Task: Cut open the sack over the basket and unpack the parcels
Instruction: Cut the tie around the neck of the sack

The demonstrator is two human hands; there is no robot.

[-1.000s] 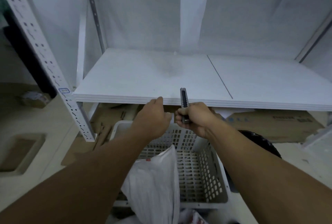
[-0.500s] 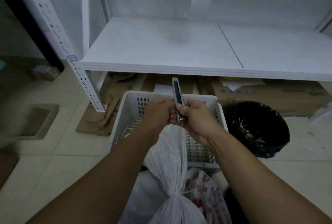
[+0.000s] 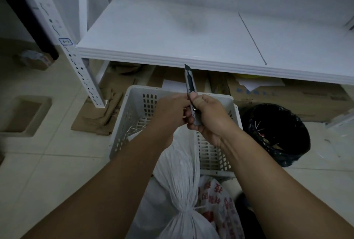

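A white woven sack (image 3: 180, 171), tied shut with a cord low on its neck, stands upright against the near side of a white slotted basket (image 3: 138, 93) on the floor. My left hand (image 3: 170, 110) grips the gathered top of the sack over the basket; the grip itself is partly hidden. My right hand (image 3: 208, 118) holds a grey utility knife (image 3: 189, 79) upright, thumb on the slider, with a short blade showing at the tip. The two hands touch. Beside the sack lies a white bag with red print (image 3: 218, 200).
A white shelf board (image 3: 172, 33) juts out just beyond the basket at knife-tip height, carried by a perforated post (image 3: 72, 56) at the left. A black-lined bin (image 3: 277, 133) stands right of the basket. Flattened cardboard (image 3: 306, 95) lies under the shelf.
Both hands came down from the shelf edge to over the basket. The sack's neck is now drawn up under my left hand. A blade tip now shows on the knife.
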